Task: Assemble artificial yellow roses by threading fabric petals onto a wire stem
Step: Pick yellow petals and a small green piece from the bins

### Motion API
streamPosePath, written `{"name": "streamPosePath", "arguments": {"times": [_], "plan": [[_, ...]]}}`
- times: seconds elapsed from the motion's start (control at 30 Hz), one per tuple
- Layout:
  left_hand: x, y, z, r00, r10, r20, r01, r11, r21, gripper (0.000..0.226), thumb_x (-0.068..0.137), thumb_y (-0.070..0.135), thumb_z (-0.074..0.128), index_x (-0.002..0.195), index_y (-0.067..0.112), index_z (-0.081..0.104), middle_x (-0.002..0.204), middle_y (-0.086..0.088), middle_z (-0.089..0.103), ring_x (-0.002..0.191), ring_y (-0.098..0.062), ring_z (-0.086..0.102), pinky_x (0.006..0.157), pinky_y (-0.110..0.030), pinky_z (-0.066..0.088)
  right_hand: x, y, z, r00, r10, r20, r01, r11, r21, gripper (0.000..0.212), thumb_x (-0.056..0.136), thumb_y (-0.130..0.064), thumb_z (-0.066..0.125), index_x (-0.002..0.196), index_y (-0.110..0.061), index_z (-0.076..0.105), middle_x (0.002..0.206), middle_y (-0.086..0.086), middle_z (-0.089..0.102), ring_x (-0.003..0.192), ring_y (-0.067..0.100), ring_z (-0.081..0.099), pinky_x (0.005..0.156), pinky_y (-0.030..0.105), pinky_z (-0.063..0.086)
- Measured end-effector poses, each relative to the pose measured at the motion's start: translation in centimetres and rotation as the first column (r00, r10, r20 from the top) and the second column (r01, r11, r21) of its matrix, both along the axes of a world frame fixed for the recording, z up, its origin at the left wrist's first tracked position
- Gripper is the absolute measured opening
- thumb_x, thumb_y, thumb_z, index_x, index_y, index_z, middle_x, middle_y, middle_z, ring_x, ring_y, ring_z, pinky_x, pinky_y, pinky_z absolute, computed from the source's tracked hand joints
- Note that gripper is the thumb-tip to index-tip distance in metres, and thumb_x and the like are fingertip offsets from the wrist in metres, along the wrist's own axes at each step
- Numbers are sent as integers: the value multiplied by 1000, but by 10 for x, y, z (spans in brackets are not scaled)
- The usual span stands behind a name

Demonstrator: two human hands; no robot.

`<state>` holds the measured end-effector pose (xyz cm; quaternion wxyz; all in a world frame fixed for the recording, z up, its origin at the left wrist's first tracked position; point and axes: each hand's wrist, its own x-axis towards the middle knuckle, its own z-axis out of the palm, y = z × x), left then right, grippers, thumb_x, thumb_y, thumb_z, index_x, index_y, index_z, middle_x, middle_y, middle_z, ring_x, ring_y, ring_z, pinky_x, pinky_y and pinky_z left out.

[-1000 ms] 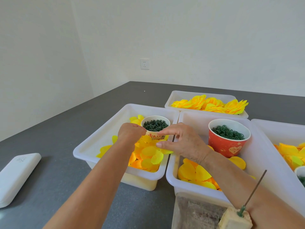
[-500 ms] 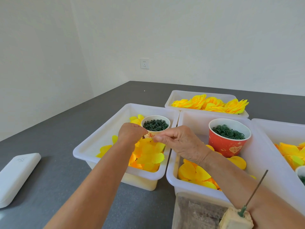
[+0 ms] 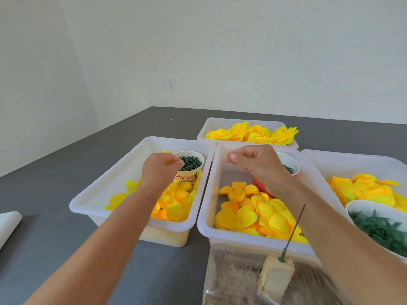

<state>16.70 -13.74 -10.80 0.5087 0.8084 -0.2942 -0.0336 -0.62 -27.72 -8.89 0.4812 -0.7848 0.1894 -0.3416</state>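
Step in hand, by the look of it: fetching parts, with no threading begun. Left hand raised at frame centre-left, over the left tray, right beside the white cup of small dark green pieces. Fingers curled in, thumb against forefinger as if pinching something tiny; whether anything is actually held, impossible to tell. Right hand raised at frame centre over the middle tray, fingers likewise curled with the tips bunched together; again nothing visible between them, so contents unknown.

Wire stem at lower right, bare, thin and dark, leaning slightly right, its green base stuck into a pale block. No petal on it yet.

Petals in the middle tray, below the right hand: loose yellow-orange fabric rounds, cupped and overlapping, one five-lobed piece lying on top near the tray's centre. More petals in the left tray and in a tray at the right edge. Finished roses heaped in the far tray at upper centre, full and layered.

Next move likely calls for bringing a petal piece down to the wire tip and centring its hole over the point; a fine aim, since the wire is slim and leaning.
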Motion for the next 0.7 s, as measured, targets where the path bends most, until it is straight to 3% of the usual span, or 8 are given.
{"name": "streamPosePath", "arguments": {"times": [0.07, 0.17, 0.33, 0.43, 0.53, 0.63, 0.7], "plan": [[-4, -1, 0, 998, -49, 50, 49, 999, -13, 9, 84, 16, 65, 81, 12, 72, 78, -2, 69, 71, -17, 62, 70, -30, 52, -14, -10, 1, 999, -22, -44, 22, 1000, 2, 8, 82, -11, 68, 79, -16, 73, 77, -8, 70, 67, -11, 58, 64, 5, 42], [-11, -5, 3, 988, -104, 113, 107, 994, -19, 10, 84, 13, 65, 79, 9, 72, 74, -2, 68, 64, -10, 57, 68, -28, 50, -34, -25, -2, 973, -117, -197, 109, 993, -52, 4, 81, -14, 71, 84, -15, 74, 78, -7, 67, 65, -6, 57, 55, 5, 39], [-29, -20, 15, 929, -190, 316, 168, 981, 97, 14, 81, 12, 64, 69, 14, 69, 55, 11, 55, 51, 0, 47, 54, -8, 35, -56, -34, -15, 918, -170, -357, 152, 985, -78, 11, 81, -10, 70, 92, -13, 73, 94, 7, 70, 84, 13, 61, 70, 19, 45], [-46, -34, 24, 882, -280, 379, 235, 959, 161, 11, 82, 16, 63, 79, 14, 73, 69, 5, 64, 66, -7, 52, 65, -18, 40, -61, -36, -18, 901, -161, -404, 147, 987, -66, 11, 80, -5, 70, 89, -11, 72, 89, 14, 71, 71, 16, 63, 69, 23, 52], [-66, -50, 32, 746, -513, 424, 376, 851, 367, 12, 82, 14, 63, 85, 12, 74, 81, 2, 69, 74, -4, 51, 65, -12, 34, -64, -36, -18, 869, -97, -485, 62, 994, -87, 14, 75, -8, 76, 89, -10, 74, 85, 13, 72, 68, 16, 63, 71, 26, 53], [-83, -62, 28, 623, -719, 309, 498, 669, 552, 10, 79, 12, 67, 86, 9, 75, 88, 0, 71, 65, 1, 48, 62, -7, 36, -66, -34, -18, 791, -21, -611, -54, 993, -104, 31, 67, -19, 83, 96, -14, 74, 94, -1, 71, 87, 12, 63, 80, 25, 51], [-89, -68, 20, 601, -759, 251, 539, 617, 574, 10, 78, 10, 69, 87, 8, 74, 90, -2, 71, 66, 0, 49, 59, -4, 36, -66, -32, -20, 709, -2, -705, -135, 981, -139, 39, 65, -18, 83, 102, -14, 72, 94, -4, 69, 85, 10, 61, 75, 23, 49]]}}
